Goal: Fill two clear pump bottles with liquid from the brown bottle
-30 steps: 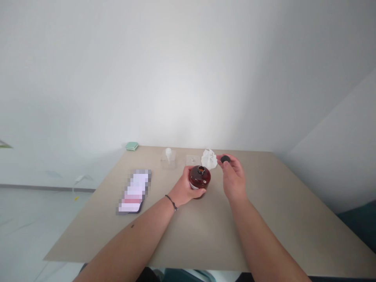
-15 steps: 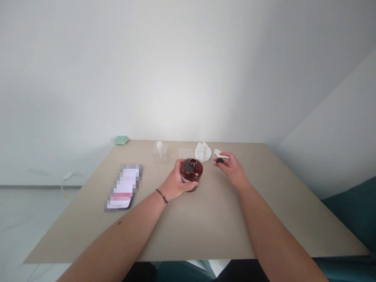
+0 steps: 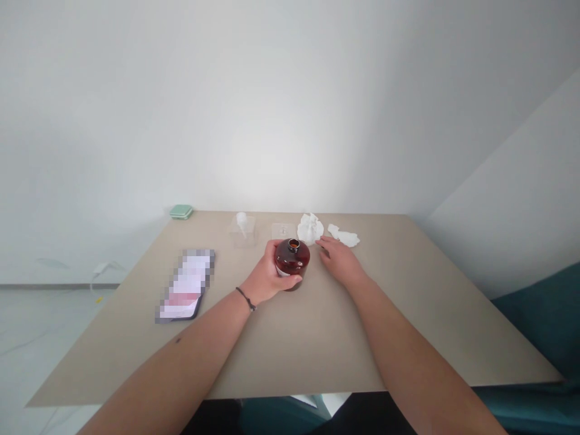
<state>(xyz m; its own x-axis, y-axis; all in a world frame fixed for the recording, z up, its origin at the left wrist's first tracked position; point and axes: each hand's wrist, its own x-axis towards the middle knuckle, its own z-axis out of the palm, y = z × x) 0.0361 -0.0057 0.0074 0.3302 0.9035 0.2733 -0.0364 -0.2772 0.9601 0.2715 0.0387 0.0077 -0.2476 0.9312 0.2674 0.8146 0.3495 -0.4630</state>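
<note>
My left hand (image 3: pixel 267 277) is wrapped around a round amber-brown bottle (image 3: pixel 292 258) that stands upright on the beige table (image 3: pixel 317 338), its neck uncapped. My right hand (image 3: pixel 339 263) lies low on the table just right of the bottle, back up, fingers together and pointing at a crumpled white tissue (image 3: pixel 310 228). The small black cap it held is hidden beneath its fingers.
Along the far edge sit a green case (image 3: pixel 181 211), a clear pump bottle (image 3: pixel 242 228), a small clear box (image 3: pixel 283 231) and a second tissue (image 3: pixel 345 236). A blurred-out flat device (image 3: pixel 185 285) lies at left. A teal seat (image 3: pixel 539 326) is at right.
My right hand, which held the black cap up in its fingertips, has come down onto the table beside the bottle; the cap is now out of sight. My left hand keeps gripping the bottle.
</note>
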